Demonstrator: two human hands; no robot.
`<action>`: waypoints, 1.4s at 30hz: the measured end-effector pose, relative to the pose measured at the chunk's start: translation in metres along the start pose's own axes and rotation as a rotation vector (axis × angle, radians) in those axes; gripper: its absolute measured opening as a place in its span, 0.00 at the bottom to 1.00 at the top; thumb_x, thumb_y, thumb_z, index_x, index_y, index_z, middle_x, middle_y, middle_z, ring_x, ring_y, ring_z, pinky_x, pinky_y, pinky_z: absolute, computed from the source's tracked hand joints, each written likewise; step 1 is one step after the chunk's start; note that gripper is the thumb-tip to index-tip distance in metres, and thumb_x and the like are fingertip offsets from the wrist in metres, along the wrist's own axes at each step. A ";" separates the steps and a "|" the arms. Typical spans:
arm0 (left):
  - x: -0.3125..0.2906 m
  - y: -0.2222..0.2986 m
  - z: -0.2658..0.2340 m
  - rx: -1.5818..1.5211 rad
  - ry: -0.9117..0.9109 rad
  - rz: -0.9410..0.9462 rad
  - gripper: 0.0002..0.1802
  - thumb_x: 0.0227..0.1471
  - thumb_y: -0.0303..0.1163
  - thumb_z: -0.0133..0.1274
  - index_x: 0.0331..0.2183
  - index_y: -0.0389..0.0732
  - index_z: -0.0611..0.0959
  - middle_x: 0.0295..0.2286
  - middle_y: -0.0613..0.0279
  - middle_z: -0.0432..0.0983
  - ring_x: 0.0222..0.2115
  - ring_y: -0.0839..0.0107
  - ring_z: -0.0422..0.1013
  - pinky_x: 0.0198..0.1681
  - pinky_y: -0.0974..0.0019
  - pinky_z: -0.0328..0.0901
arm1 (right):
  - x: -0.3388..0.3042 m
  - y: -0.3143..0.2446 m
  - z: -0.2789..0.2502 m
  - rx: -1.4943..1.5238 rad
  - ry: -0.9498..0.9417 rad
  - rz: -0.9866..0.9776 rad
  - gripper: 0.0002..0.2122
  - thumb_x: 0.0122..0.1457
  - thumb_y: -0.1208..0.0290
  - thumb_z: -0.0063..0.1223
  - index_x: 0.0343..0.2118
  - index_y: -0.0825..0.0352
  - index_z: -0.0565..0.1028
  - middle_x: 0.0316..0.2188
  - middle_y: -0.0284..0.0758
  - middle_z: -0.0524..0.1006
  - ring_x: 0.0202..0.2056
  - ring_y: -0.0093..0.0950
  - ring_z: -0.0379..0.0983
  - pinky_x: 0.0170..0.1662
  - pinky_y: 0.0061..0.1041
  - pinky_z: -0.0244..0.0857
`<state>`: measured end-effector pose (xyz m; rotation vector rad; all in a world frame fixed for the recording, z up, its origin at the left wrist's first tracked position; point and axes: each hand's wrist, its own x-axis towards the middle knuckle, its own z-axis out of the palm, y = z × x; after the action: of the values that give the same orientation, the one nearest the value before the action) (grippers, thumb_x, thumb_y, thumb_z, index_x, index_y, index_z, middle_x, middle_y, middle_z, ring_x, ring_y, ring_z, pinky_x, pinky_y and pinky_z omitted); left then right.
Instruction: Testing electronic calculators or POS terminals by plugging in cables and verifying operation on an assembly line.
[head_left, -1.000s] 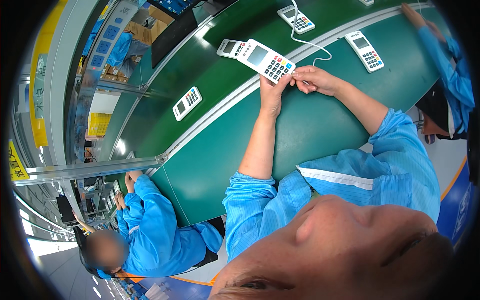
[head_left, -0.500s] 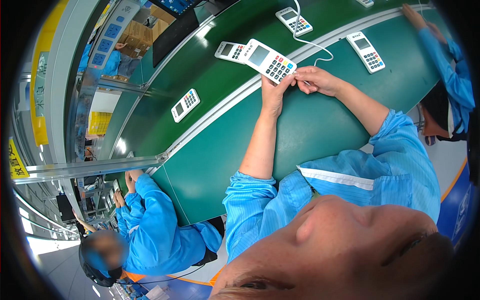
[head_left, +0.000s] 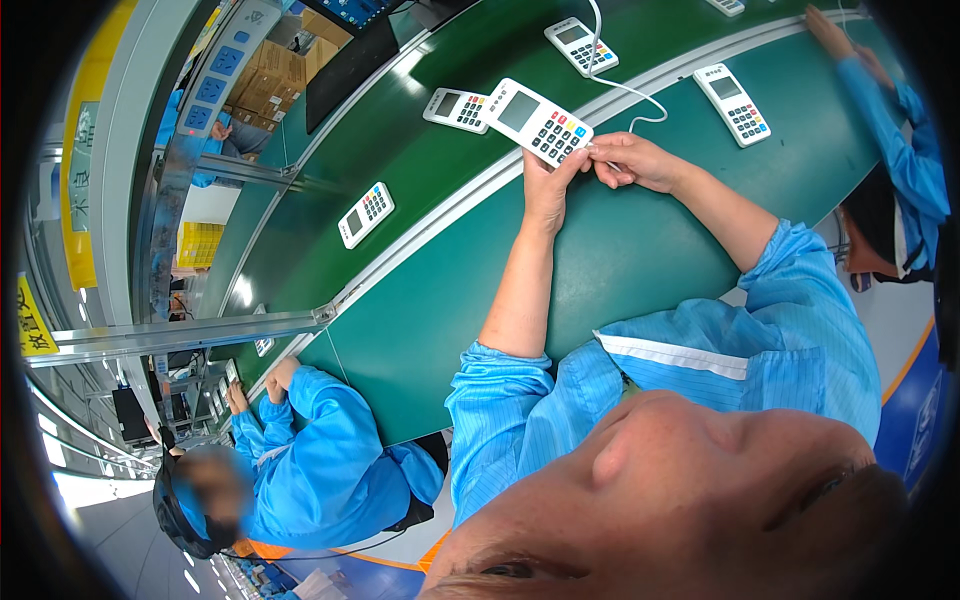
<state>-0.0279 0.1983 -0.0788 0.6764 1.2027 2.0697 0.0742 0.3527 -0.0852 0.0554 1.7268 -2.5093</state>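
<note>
A white card payment terminal (head_left: 541, 122), with a grey screen and a keypad with coloured keys, is tilted in my left hand (head_left: 546, 188). My left thumb presses along its lower edge and the fingers are hidden beneath it. At the terminal's lower right corner, my right hand (head_left: 640, 162) pinches the end of a white cable (head_left: 652, 101). The fingertips cover that end, so I cannot tell whether it sits in the terminal. Just beyond the held terminal lies another terminal (head_left: 455, 108), partly covered by it.
More terminals lie on the dark green belt (head_left: 400, 150), one at the left (head_left: 367, 215) and one behind the cable (head_left: 581, 47). Another terminal (head_left: 733, 105) rests on the green tabletop (head_left: 440, 300) to my right. A metal rail (head_left: 440, 215) divides them. Co-workers sit at both sides.
The terminals on the belt have slid a little to the left. The co-worker at the left has shifted their hands and head. My hands and the held terminal stay almost still.
</note>
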 end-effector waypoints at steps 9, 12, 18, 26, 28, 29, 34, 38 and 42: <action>-0.001 0.001 -0.001 0.004 0.013 0.001 0.27 0.47 0.22 0.62 0.47 0.40 0.67 0.34 0.61 0.76 0.30 0.75 0.73 0.37 0.70 0.69 | 0.001 0.001 0.002 0.011 0.005 0.005 0.14 0.68 0.59 0.44 0.36 0.65 0.74 0.17 0.25 0.73 0.15 0.10 0.57 0.18 0.10 0.48; -0.001 0.001 -0.001 0.005 0.020 0.000 0.27 0.47 0.22 0.62 0.47 0.40 0.67 0.34 0.61 0.76 0.30 0.75 0.73 0.37 0.71 0.69 | 0.001 0.000 0.002 -0.003 0.013 0.001 0.14 0.67 0.59 0.44 0.36 0.65 0.74 0.17 0.25 0.73 0.15 0.10 0.57 0.18 0.11 0.48; 0.000 -0.002 -0.005 0.011 0.010 -0.021 0.28 0.48 0.23 0.63 0.48 0.40 0.67 0.36 0.60 0.76 0.34 0.74 0.73 0.40 0.69 0.70 | 0.001 0.002 0.005 -0.029 0.033 0.018 0.13 0.68 0.59 0.43 0.36 0.65 0.74 0.17 0.25 0.73 0.15 0.10 0.57 0.18 0.11 0.48; 0.000 -0.003 -0.003 0.047 -0.001 -0.012 0.33 0.48 0.23 0.62 0.53 0.40 0.64 0.45 0.59 0.72 0.46 0.70 0.71 0.53 0.64 0.66 | 0.004 0.008 0.017 -0.015 0.293 -0.031 0.13 0.66 0.61 0.43 0.30 0.63 0.72 0.16 0.25 0.70 0.15 0.12 0.56 0.18 0.14 0.46; -0.001 -0.005 -0.003 0.085 -0.041 0.048 0.33 0.48 0.23 0.62 0.53 0.40 0.64 0.46 0.59 0.72 0.47 0.70 0.71 0.54 0.64 0.65 | 0.003 0.008 0.018 -0.001 0.342 -0.057 0.13 0.65 0.61 0.43 0.28 0.63 0.72 0.15 0.25 0.69 0.15 0.12 0.56 0.18 0.15 0.45; -0.002 -0.006 -0.004 0.074 -0.068 0.057 0.37 0.48 0.23 0.62 0.56 0.40 0.62 0.48 0.58 0.70 0.49 0.70 0.69 0.54 0.64 0.65 | 0.003 0.006 0.017 -0.035 0.374 -0.118 0.13 0.65 0.61 0.44 0.27 0.64 0.72 0.15 0.25 0.67 0.15 0.12 0.55 0.18 0.16 0.44; -0.003 -0.014 -0.001 0.269 -0.114 0.054 0.35 0.52 0.24 0.60 0.59 0.40 0.64 0.46 0.58 0.70 0.47 0.71 0.68 0.51 0.68 0.66 | 0.014 -0.029 -0.038 -0.276 0.562 -0.322 0.14 0.61 0.59 0.44 0.25 0.64 0.73 0.12 0.24 0.63 0.14 0.14 0.53 0.18 0.18 0.43; -0.011 0.012 0.028 0.646 -0.084 0.252 0.14 0.55 0.23 0.55 0.45 0.38 0.80 0.37 0.60 0.75 0.37 0.73 0.72 0.43 0.71 0.69 | 0.036 -0.077 -0.132 -0.566 0.731 -0.293 0.16 0.58 0.57 0.47 0.21 0.62 0.77 0.12 0.23 0.65 0.16 0.15 0.58 0.21 0.20 0.51; -0.037 0.071 0.086 0.546 -0.301 0.516 0.14 0.55 0.13 0.45 0.40 0.34 0.81 0.36 0.56 0.75 0.36 0.70 0.72 0.39 0.70 0.68 | 0.044 -0.106 -0.211 -0.753 0.866 -0.086 0.12 0.59 0.63 0.47 0.34 0.64 0.80 0.24 0.35 0.76 0.20 0.24 0.68 0.24 0.24 0.61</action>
<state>0.0375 0.1927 0.0184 1.6369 1.5359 1.9131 0.0150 0.5846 -0.0656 1.1467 2.8942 -1.7739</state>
